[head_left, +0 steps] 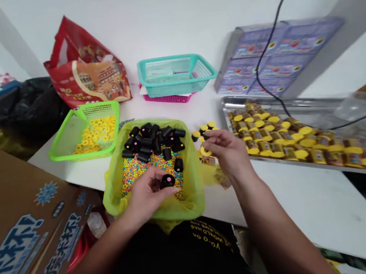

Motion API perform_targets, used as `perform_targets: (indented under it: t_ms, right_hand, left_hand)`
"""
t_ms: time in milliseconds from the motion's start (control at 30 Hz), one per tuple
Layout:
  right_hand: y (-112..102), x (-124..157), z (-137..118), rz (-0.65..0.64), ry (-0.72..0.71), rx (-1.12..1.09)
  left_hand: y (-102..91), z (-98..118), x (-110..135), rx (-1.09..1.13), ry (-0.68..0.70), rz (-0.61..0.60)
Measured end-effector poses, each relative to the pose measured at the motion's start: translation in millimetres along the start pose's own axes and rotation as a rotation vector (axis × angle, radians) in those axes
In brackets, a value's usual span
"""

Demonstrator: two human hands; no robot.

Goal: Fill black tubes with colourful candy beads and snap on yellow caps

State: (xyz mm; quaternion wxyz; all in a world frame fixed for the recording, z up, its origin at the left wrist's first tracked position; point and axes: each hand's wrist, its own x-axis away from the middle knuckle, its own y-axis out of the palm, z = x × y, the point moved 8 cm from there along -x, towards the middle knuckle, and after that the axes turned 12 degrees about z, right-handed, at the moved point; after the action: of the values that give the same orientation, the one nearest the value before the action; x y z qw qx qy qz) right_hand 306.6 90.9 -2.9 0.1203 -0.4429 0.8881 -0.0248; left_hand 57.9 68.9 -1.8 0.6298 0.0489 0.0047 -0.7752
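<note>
My left hand (148, 192) is closed round a small black tube (167, 181) over a bin lined with a yellow-green bag (192, 192). Inside the bin lie many coloured candy beads (139, 167) and a heap of black tubes (153, 141). Just right of the bin, my right hand (228, 150) hovers over the white table and pinches a yellow cap (205, 151). A few more yellow caps (205, 129) lie on the table beyond that hand.
A metal tray (233, 102) of capped, labelled tubes (296, 138) stands at the right, with a black cable (267, 51) crossing it. A green basket (64, 148) of yellow rings, a teal basket (175, 74), a red bag (86, 69) and a cardboard box (13, 219) lie around.
</note>
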Motion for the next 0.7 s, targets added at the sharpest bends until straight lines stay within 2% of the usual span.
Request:
perform_targets:
  t_ms: [33,67,133,200,333,400,600,700]
  right_hand:
    - [13,20,-11,-0.083,0.051,-0.234]
    - [27,40,-20,-0.173,0.109,-0.363]
    - [50,74,-33,-0.278,0.217,-0.489]
    - [66,93,-37,-0.277,0.293,-0.54]
    - [76,99,-30,-0.143,0.32,-0.564]
    - [78,99,-26,-0.12,0.32,-0.542]
    - [83,102,-24,-0.119,0.293,-0.448]
    - [87,105,-24,-0.187,0.275,-0.373]
  left_hand:
    - [2.6,-1,0,0.003,0.001,-0.007]
    - [4.6,-2,0,0.013,0.004,-0.01]
    - [7.1,-3,0,0.034,0.01,-0.005]
    - [7.6,-2,1,0.037,0.014,0.008]
    - [4.3,1,1,0.045,0.026,0.028]
    - [2.0,0,1,0.042,0.018,0.034]
    - [-7.8,-4,1,0.026,0.011,0.111]
    - [-12.3,-3,4,0.055,0.026,0.152]
